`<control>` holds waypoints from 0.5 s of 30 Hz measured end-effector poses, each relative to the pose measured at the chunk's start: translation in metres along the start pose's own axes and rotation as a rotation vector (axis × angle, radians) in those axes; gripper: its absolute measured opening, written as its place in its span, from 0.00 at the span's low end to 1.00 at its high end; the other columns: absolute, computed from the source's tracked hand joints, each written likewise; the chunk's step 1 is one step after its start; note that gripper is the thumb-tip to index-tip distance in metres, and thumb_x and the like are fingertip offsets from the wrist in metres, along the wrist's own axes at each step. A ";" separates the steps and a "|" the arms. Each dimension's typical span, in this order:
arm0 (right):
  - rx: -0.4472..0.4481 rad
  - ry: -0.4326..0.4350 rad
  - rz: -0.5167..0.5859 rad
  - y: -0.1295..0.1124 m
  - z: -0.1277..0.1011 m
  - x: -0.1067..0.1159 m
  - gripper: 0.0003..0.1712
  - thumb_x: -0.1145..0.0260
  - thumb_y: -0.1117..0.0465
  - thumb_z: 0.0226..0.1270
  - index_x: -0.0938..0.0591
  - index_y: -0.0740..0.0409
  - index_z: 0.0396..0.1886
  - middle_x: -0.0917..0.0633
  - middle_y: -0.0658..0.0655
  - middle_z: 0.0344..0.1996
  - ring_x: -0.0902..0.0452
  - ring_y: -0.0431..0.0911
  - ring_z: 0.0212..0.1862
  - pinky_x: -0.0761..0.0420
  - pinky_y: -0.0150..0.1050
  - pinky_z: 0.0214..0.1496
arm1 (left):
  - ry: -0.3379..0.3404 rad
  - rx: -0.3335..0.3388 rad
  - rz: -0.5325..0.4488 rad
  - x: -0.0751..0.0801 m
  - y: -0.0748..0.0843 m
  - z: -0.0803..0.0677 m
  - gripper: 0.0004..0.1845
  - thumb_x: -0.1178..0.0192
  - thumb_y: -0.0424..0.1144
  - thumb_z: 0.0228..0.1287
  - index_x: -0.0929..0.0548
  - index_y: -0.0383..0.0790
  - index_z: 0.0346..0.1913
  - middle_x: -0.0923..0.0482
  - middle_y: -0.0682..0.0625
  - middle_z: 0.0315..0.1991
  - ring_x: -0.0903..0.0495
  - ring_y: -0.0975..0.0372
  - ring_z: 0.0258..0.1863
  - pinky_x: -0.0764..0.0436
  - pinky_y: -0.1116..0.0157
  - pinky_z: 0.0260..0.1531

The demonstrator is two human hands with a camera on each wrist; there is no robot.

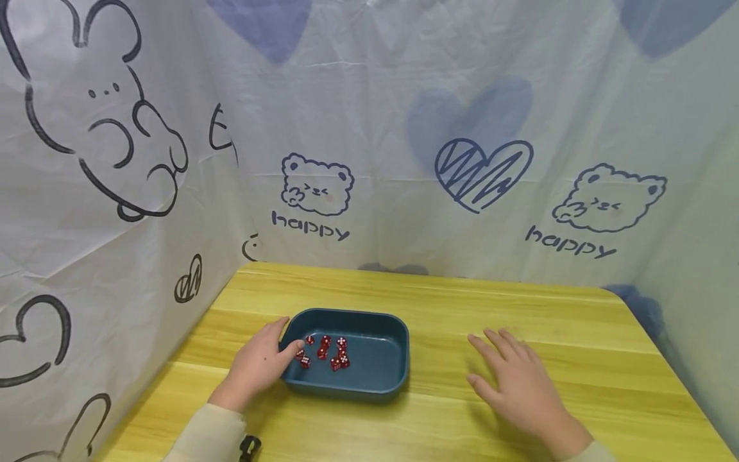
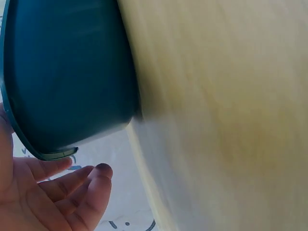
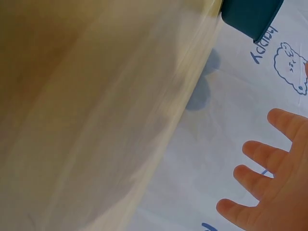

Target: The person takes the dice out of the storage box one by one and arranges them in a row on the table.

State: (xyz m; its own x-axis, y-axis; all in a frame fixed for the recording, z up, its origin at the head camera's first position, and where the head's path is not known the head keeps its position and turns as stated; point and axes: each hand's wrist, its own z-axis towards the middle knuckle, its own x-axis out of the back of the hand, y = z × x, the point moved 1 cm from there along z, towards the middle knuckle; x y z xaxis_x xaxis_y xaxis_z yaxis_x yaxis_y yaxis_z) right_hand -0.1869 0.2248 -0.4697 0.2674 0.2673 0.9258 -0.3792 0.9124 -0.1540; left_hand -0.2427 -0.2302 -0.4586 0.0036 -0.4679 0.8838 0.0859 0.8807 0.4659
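Observation:
A dark blue-green rectangular tray (image 1: 378,359) stands on the table, left of the middle in the head view. Several small red dice (image 1: 340,353) with white pips lie grouped in its left half. My left hand (image 1: 260,362) holds the tray's left end, the thumb over the rim and the fingers outside. In the left wrist view, the fingers (image 2: 72,192) sit by the rim's corner, the lower ones apart from the wall. Well to the right of the tray, my right hand (image 1: 522,385) is over the table with its fingers spread, holding nothing.
The yellow wood-grain table (image 1: 439,410) meets a white printed curtain (image 1: 381,212) at the back and sides. A small black object (image 1: 249,447) lies beside the left sleeve (image 1: 210,433) at the front.

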 end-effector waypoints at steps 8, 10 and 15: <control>0.016 -0.001 0.015 -0.009 0.003 0.001 0.37 0.35 0.41 0.70 0.29 0.47 0.75 0.31 0.62 0.72 0.39 0.65 0.72 0.41 0.71 0.68 | -0.042 0.061 -0.115 0.003 -0.007 0.008 0.37 0.45 0.54 0.74 0.36 0.31 0.75 0.23 0.36 0.58 0.22 0.46 0.53 0.25 0.42 0.54; 0.017 -0.006 0.020 -0.012 0.004 0.000 0.37 0.37 0.40 0.71 0.30 0.46 0.75 0.31 0.62 0.72 0.39 0.64 0.72 0.40 0.70 0.67 | -0.048 0.069 -0.139 0.002 -0.009 0.009 0.35 0.45 0.52 0.75 0.34 0.31 0.73 0.22 0.38 0.54 0.22 0.48 0.49 0.23 0.44 0.51; 0.037 -0.005 0.039 -0.020 0.009 -0.001 0.37 0.39 0.37 0.72 0.30 0.45 0.75 0.30 0.61 0.72 0.38 0.63 0.72 0.37 0.68 0.67 | -0.058 0.072 -0.202 -0.001 -0.013 0.014 0.31 0.45 0.50 0.76 0.30 0.31 0.71 0.21 0.40 0.50 0.22 0.50 0.46 0.22 0.48 0.47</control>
State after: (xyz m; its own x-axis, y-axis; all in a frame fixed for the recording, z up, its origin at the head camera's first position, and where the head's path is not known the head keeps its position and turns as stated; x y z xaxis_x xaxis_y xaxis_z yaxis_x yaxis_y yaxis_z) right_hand -0.1875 0.2031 -0.4641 0.2474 0.3010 0.9210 -0.4222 0.8890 -0.1771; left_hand -0.2574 -0.2404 -0.4647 -0.0636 -0.6323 0.7721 0.0075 0.7733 0.6340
